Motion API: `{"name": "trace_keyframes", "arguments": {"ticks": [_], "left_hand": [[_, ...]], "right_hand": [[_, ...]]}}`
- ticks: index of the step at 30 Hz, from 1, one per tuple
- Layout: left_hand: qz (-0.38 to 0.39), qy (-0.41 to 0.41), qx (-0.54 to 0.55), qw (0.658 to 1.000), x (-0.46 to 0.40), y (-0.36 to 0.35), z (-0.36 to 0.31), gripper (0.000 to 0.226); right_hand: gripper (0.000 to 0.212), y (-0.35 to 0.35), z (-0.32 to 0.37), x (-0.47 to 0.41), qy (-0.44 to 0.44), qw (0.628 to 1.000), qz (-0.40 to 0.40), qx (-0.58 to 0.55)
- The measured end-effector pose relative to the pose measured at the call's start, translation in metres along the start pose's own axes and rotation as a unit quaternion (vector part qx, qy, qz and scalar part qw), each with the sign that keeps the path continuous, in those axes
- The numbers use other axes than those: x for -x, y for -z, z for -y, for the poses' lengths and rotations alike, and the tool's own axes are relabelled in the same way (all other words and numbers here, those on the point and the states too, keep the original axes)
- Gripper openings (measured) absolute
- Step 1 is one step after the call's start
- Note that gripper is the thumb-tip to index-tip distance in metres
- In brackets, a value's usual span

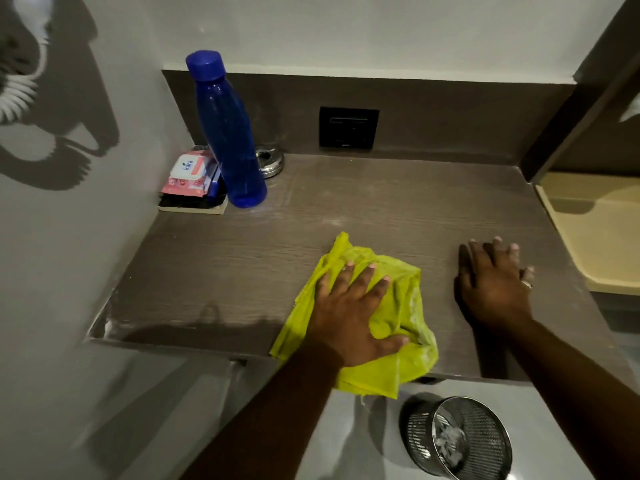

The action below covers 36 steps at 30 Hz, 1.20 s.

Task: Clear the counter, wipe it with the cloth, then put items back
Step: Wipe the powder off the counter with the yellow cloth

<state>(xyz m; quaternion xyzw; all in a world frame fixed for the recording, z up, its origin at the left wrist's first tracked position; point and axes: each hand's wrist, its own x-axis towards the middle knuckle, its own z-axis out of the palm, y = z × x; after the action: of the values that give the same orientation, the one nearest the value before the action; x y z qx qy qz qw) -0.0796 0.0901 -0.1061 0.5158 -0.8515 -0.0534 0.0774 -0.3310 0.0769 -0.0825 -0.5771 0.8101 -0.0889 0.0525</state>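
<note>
A yellow-green cloth (pixel 398 306) lies crumpled near the front edge of the brown wooden counter (pixel 242 254), partly hanging over it. My left hand (pixel 349 313) presses flat on the cloth with fingers spread. To the right, my right hand (pixel 491 282) rests palm down on the bare counter, fingers straight, a ring on one finger. A tall blue bottle (pixel 228 133) stands at the back left corner. Beside it a pink wipes packet (pixel 190 171) lies on a dark stack, and a small steel ashtray (pixel 272 162) sits behind the bottle.
A black wall socket (pixel 348 127) is set in the backsplash. A metal mesh bin (pixel 460 441) stands on the floor below the counter's front edge. A beige ledge (pixel 595 230) adjoins the counter on the right. The wall closes off the left side.
</note>
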Motion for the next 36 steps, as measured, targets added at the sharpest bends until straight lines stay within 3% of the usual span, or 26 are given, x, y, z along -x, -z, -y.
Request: {"name": "trace_keyframes", "arguments": {"ticks": [7, 11, 15, 21, 27, 36], "left_hand": [[-0.041, 0.108, -0.038, 0.993, 0.036, 0.020, 0.118, 0.099], [-0.073, 0.168, -0.051, 0.982, 0.057, 0.031, 0.175, 0.095], [-0.069, 0.213, -0.056, 0.973, 0.070, 0.039, 0.211, 0.095], [-0.062, 0.213, -0.073, 0.972, 0.069, 0.051, 0.256, 0.094], [-0.036, 0.145, -0.073, 0.986, 0.044, 0.060, 0.298, 0.099], [0.012, 0.100, -0.070, 0.992, 0.119, 0.072, 0.277, 0.091]], "right_hand": [[0.059, -0.017, 0.115, 0.001, 0.110, 0.993, 0.039, -0.024], [0.051, -0.037, 0.178, 0.011, 0.138, 0.988, 0.052, -0.042], [0.056, -0.056, 0.210, 0.007, 0.154, 0.985, 0.074, -0.003], [0.071, -0.058, 0.208, 0.005, 0.145, 0.986, 0.084, 0.019], [0.074, -0.058, 0.212, 0.006, 0.136, 0.987, 0.075, 0.032], [0.076, -0.058, 0.204, 0.012, 0.148, 0.984, 0.087, 0.043]]}}
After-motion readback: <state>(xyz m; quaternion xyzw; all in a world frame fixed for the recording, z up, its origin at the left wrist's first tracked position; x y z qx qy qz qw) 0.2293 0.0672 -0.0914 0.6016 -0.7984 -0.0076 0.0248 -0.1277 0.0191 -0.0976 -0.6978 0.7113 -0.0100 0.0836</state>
